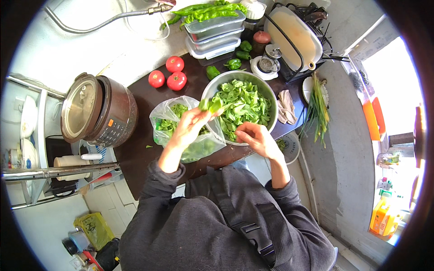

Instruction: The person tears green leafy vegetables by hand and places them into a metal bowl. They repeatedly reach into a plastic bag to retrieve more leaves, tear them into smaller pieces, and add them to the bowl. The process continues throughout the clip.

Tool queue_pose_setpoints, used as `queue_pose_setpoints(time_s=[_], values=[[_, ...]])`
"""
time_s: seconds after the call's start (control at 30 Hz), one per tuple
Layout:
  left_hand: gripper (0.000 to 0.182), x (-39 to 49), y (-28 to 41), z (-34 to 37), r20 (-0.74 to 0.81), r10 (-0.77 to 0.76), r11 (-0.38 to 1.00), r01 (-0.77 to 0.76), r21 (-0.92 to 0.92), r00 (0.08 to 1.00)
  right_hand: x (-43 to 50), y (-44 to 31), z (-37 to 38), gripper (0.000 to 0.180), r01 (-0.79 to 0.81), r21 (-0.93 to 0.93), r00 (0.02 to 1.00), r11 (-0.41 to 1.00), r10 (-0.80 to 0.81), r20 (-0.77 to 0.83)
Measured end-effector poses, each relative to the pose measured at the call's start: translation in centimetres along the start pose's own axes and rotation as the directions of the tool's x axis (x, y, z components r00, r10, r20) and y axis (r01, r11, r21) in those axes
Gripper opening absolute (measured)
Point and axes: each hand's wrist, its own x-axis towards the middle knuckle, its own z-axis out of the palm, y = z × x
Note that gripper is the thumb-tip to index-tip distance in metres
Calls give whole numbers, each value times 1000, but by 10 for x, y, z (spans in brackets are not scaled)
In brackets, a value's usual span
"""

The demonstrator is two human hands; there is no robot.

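My left hand (193, 123) holds a small bunch of leafy greens (212, 104) between thumb and fingers, above the gap between a plastic bag and a metal bowl. The clear plastic bag (161, 108) lies open under my left wrist with more greens (178, 110) inside. The round stainless-steel bowl (274, 101) is heaped with loose green leaves (245, 101). My right hand (256, 137) is over the bowl's near rim, its fingers curled beside the leaves; whether anything is between its fingertips cannot be told.
Several tomatoes (176, 80) and green peppers (213, 72) lie behind the bag and bowl. A brown electric pressure cooker (117, 110) stands left. Stacked lidded containers (213, 44) stand at the back. A cloth (287, 107) and green onions (317, 108) lie right; a bin (291, 147) is below the table edge.
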Motion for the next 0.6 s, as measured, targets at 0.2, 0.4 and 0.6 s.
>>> queue_pose_setpoints(time_s=[0.2, 0.4, 0.6], values=[[46, 21, -11, 48, 35, -64, 862, 73, -502, 997, 25, -29, 25, 22, 170, 156, 965, 973, -132, -225], [45, 27, -17, 50, 15, -80, 915, 80, -397, 997, 20, -28, 20, 22, 119, 204, 970, 972, -69, -234], [38, 26, -23, 47, -36, 3, 943, -15, -332, 999, 20, -26, 20, 19, 106, 174, 956, 979, -52, -290]])
